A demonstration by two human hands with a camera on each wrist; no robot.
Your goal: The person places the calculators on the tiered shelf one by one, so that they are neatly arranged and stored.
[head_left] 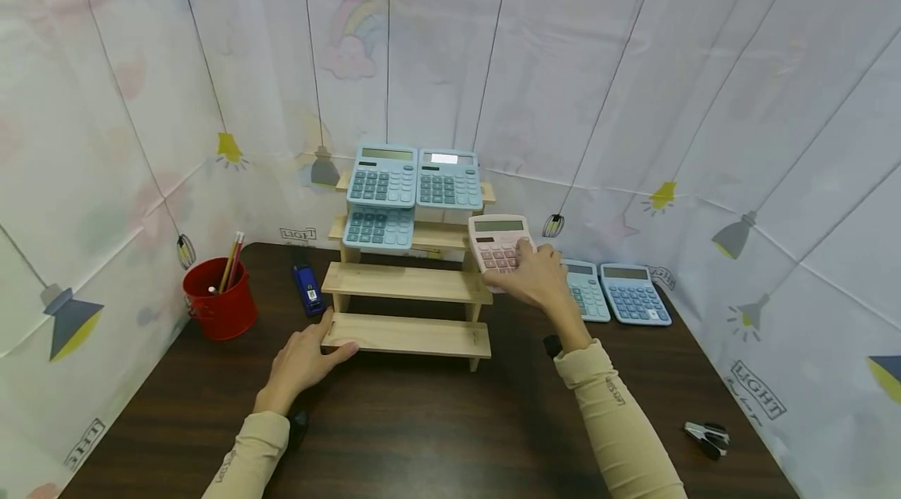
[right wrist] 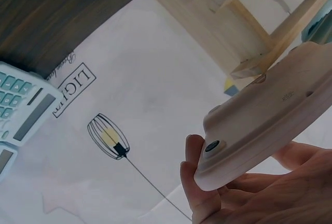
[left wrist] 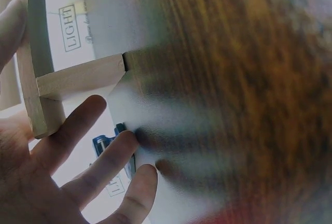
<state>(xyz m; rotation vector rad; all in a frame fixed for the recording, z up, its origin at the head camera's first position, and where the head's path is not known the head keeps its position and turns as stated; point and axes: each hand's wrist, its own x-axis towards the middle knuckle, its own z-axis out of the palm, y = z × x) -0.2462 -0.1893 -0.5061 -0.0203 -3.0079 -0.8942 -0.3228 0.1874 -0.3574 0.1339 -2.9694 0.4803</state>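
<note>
A stepped wooden rack [head_left: 408, 284] stands mid-table with three blue calculators [head_left: 383, 175] on its upper steps. My right hand [head_left: 538, 276] grips a pink calculator [head_left: 498, 243] in the air just right of the rack, level with its second step; in the right wrist view its pale underside [right wrist: 270, 125] rests on my fingers [right wrist: 194, 182]. My left hand [head_left: 306, 354] lies with straight fingers against the left end of the lowest step [head_left: 408, 335]. The left wrist view shows those fingers [left wrist: 78, 130] spread beside the rack's wooden leg [left wrist: 39, 89].
Two more calculators [head_left: 615, 292] lie flat at the right rear. A red cup of pencils [head_left: 220, 297] stands at the left, a blue stapler [head_left: 307, 289] beside the rack. A small black clip [head_left: 707, 436] lies near the right front. Printed curtain walls enclose the dark table [head_left: 436, 428].
</note>
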